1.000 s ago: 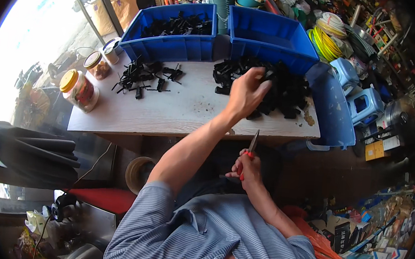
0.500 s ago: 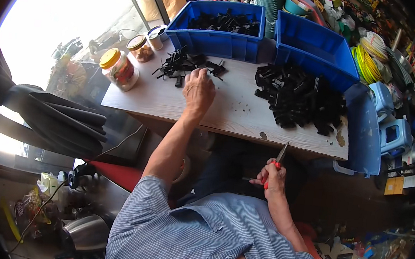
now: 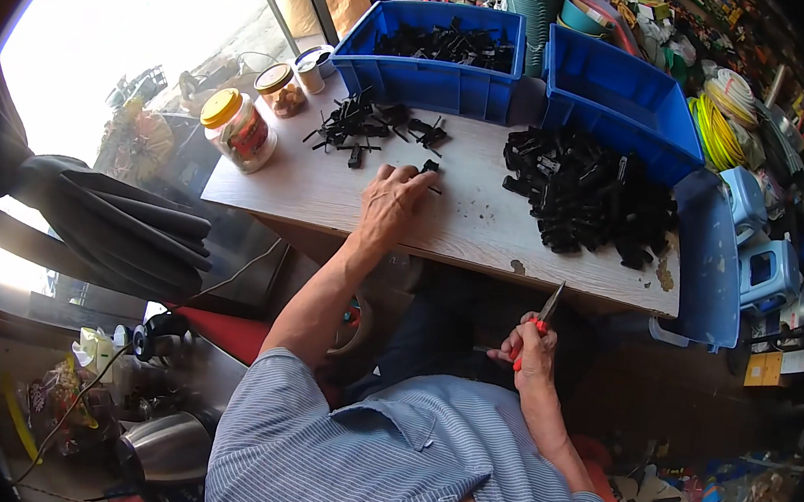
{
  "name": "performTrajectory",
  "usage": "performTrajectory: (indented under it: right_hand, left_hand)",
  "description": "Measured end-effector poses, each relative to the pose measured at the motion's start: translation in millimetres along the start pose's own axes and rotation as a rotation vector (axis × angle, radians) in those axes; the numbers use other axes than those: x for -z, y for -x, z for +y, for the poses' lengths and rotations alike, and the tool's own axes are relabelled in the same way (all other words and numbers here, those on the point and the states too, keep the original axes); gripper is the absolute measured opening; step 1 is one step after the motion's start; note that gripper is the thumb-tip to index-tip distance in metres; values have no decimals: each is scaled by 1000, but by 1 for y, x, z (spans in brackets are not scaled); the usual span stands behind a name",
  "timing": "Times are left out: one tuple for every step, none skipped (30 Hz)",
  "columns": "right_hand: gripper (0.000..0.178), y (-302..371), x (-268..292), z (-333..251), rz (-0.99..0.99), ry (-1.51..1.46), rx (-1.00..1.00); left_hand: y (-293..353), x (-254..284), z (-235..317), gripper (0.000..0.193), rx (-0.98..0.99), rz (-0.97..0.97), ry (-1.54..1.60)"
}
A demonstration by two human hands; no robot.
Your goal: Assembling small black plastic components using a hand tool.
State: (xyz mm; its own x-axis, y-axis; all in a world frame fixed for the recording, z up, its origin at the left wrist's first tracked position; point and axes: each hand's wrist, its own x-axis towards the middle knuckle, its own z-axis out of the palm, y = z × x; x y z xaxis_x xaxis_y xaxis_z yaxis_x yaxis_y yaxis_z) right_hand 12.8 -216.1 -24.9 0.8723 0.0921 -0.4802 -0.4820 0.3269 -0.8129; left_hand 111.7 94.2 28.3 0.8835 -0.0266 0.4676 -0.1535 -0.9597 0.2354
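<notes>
My left hand (image 3: 393,202) is over the tabletop, its fingers closed on a small black plastic part (image 3: 430,166) that shows beyond the fingertips. Just past it lies a loose group of similar black parts (image 3: 349,122) with thin prongs. My right hand (image 3: 534,353) is held low in front of the table edge, wrapped round red-handled scissors (image 3: 550,304) whose metal tip points up and away. A large heap of black plastic pieces (image 3: 577,190) covers the right side of the table (image 3: 468,223).
At the back stand a blue bin (image 3: 428,77) with black parts in it and a second blue bin (image 3: 628,118). Jars (image 3: 237,134) line the left edge. A lighter blue tub (image 3: 711,261) and stools (image 3: 767,275) are at the right.
My left hand has drawn back a little from the loose group toward me, and a black part now shows at its fingertips. My right hand stays in place with the scissors.
</notes>
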Motion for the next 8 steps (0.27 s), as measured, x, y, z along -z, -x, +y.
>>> performTrajectory:
  right_hand:
    - [13,0,-2,-1,0,0,6]
    - [12,0,-3,-1,0,0,13]
    - [12,0,-4,-1,-5,2,14]
    - [12,0,-4,1,-10,-2,5]
    - [11,-1,-5,2,-16,-6,-4]
    - [11,-1,-5,2,-22,-5,-2]
    - [13,-1,-5,3,-39,-11,1]
    - [16,-1,-5,3,-59,-17,3]
  left_hand:
    - [2,2,1,33,-30,-8,8]
    - [3,4,1,33,-26,-6,5]
    - [3,5,2,29,-37,12,18]
    - [3,6,3,25,-49,30,31]
    - [5,6,5,25,-47,33,28]
    - [9,6,9,24,-88,96,88]
    - [14,7,13,23,-129,160,147]
    - [13,10,10,23,-126,167,140]
